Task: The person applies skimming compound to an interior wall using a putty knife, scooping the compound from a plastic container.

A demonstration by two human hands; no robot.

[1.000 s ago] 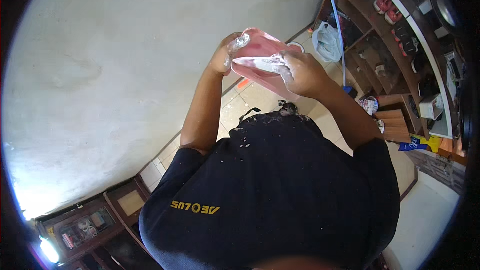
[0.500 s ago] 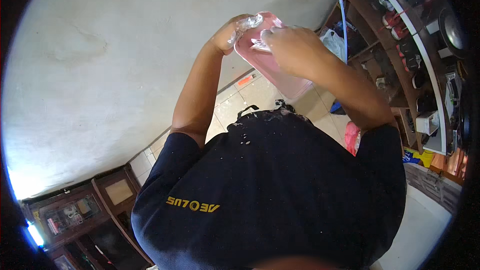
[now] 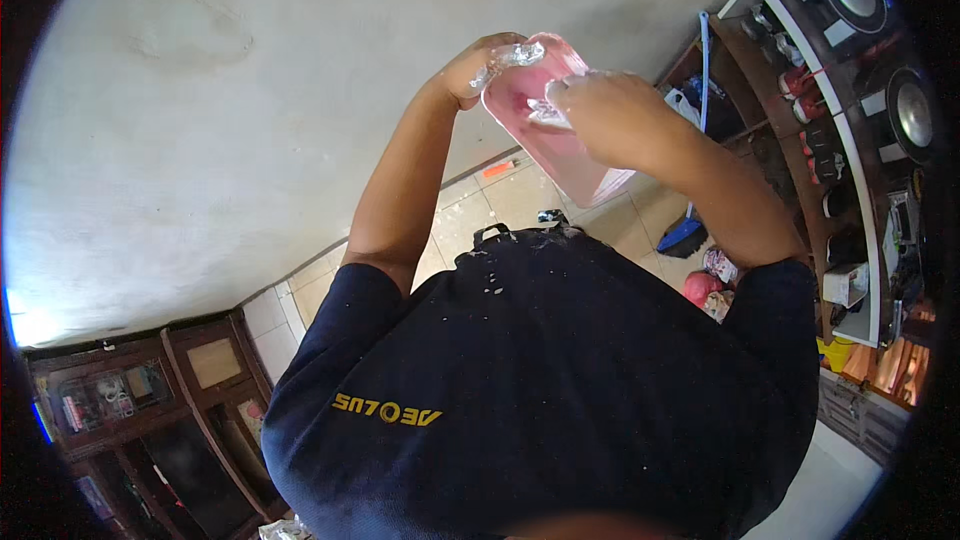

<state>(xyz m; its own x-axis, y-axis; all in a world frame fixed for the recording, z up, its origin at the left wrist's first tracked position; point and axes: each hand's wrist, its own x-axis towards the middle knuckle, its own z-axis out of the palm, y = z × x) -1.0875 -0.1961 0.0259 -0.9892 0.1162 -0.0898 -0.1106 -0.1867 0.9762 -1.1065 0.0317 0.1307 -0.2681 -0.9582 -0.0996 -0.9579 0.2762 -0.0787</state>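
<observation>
A pink plastic tub [image 3: 527, 137] with rounded corners is tilted in front of me near the wall. My left hand [image 3: 490, 70] is closed on its far left rim, and the thumb, coated in wet white paste, lies over the edge. Inside the tub, my right hand [image 3: 612, 118] has its fingers pinched together. At those fingertips is a white, paste-covered lump or piece [image 3: 546, 112]; whether a tool is in it I cannot make out. Pinkish smears mark the tub's inner side.
A pale plastered wall [image 3: 250, 140] fills the left. On the tiled floor lie an orange-handled tool [image 3: 499, 169], a blue broom head [image 3: 684, 236] and a pink round thing [image 3: 700, 287]. A shoe shelf [image 3: 850, 155] stands right, a dark cabinet [image 3: 185, 380] lower left.
Both hands and the tub have shifted slightly right and down in the picture. The right hand has moved within the tub. More of the broom head and the pink thing now shows.
</observation>
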